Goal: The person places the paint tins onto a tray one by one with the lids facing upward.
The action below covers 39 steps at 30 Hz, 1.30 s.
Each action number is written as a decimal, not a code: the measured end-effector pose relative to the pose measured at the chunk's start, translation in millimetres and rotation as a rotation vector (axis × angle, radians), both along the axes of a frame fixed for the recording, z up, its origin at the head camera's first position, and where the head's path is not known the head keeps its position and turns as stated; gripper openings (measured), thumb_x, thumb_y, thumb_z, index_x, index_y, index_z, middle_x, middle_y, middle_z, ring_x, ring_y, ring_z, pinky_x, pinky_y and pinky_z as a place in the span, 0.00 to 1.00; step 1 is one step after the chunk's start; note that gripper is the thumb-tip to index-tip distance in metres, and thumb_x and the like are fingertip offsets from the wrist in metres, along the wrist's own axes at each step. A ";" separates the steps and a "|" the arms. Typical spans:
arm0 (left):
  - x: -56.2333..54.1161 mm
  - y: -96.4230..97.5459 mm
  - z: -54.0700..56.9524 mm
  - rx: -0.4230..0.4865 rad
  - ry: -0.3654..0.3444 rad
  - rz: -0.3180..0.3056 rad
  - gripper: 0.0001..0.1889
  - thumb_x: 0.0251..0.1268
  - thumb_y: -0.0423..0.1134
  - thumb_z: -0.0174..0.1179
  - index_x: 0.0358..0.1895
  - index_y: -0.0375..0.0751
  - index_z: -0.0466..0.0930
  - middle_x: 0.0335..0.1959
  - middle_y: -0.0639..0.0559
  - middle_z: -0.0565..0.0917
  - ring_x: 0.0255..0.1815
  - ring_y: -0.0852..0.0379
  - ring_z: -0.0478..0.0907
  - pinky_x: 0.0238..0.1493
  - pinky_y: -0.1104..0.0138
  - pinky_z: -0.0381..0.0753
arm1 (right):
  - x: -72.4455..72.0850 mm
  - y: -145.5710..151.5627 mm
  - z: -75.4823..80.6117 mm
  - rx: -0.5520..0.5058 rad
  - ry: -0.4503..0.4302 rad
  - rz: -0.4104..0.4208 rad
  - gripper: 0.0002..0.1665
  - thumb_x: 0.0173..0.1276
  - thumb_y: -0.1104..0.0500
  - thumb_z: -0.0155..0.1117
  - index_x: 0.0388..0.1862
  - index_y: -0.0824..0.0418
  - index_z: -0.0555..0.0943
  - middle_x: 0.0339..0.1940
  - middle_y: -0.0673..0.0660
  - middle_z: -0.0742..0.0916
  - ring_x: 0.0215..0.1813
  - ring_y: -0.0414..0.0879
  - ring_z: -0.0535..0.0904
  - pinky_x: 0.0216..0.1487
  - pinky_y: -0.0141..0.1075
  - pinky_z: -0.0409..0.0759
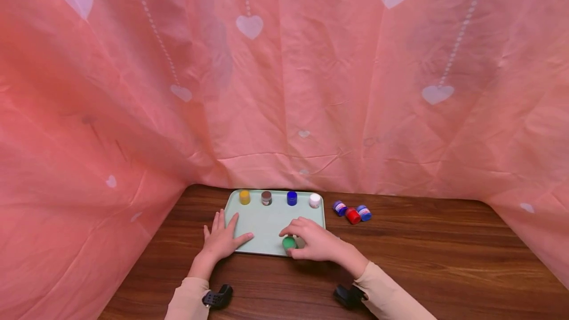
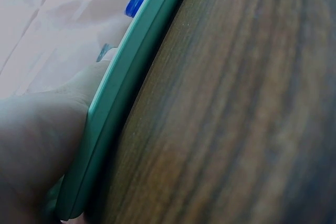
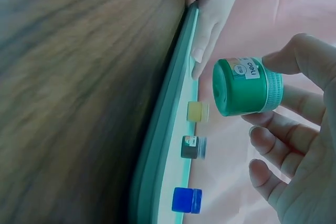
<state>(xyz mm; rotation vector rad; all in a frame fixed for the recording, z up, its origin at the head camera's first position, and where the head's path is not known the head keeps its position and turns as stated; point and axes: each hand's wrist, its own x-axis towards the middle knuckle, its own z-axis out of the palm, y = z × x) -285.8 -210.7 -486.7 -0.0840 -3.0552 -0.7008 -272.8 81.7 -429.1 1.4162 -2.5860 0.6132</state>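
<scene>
My right hand (image 1: 317, 242) pinches a small green paint jar (image 3: 244, 87) by its lid, between thumb and fingers. In the head view this green jar (image 1: 289, 243) is over the front right part of a pale green tray (image 1: 262, 223); the right wrist view shows it held up off the tray. With fingers spread, my left hand (image 1: 221, 241) rests on the tray's left edge. Along the tray's back stand a yellow jar (image 1: 244, 197), a brown jar (image 1: 266, 198), a blue jar (image 1: 291, 198) and a white jar (image 1: 314, 200), spaced apart in a row.
To the right of the tray, a red jar (image 1: 353, 216) and two blue jars, one dark (image 1: 340, 208) and one lighter (image 1: 364, 213), lie close together on the brown wooden table (image 1: 426, 246). A pink curtain (image 1: 329, 112) with white hearts surrounds the table's back and sides.
</scene>
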 end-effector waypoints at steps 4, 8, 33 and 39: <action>-0.1 -0.5 -0.5 -0.006 0.005 0.004 0.47 0.59 0.68 0.58 0.75 0.42 0.59 0.78 0.27 0.44 0.79 0.31 0.38 0.67 0.27 0.38 | -7.2 -9.2 0.4 -0.001 0.003 -0.008 0.19 0.60 0.52 0.65 0.50 0.56 0.84 0.42 0.47 0.85 0.46 0.41 0.76 0.50 0.34 0.75; 0.0 -0.8 -1.4 -0.004 0.004 0.003 0.48 0.58 0.69 0.58 0.75 0.41 0.60 0.78 0.27 0.44 0.79 0.31 0.38 0.67 0.27 0.38 | -12.8 -17.6 2.1 -0.004 -0.005 -0.019 0.19 0.61 0.52 0.64 0.50 0.57 0.84 0.42 0.48 0.84 0.46 0.41 0.76 0.52 0.36 0.75; -1.5 -0.5 0.2 0.002 0.001 0.001 0.47 0.59 0.68 0.58 0.75 0.41 0.59 0.78 0.28 0.45 0.79 0.31 0.39 0.67 0.27 0.38 | -49.3 -62.1 10.4 0.088 0.084 -0.017 0.15 0.60 0.52 0.68 0.44 0.55 0.85 0.41 0.49 0.85 0.46 0.44 0.79 0.51 0.35 0.77; -2.9 -3.1 3.6 0.001 -0.011 -0.020 0.49 0.58 0.68 0.59 0.76 0.41 0.57 0.78 0.27 0.45 0.79 0.31 0.37 0.68 0.27 0.35 | -60.0 -72.1 12.4 0.107 0.070 -0.052 0.16 0.61 0.49 0.69 0.45 0.54 0.85 0.40 0.49 0.84 0.44 0.41 0.78 0.49 0.34 0.78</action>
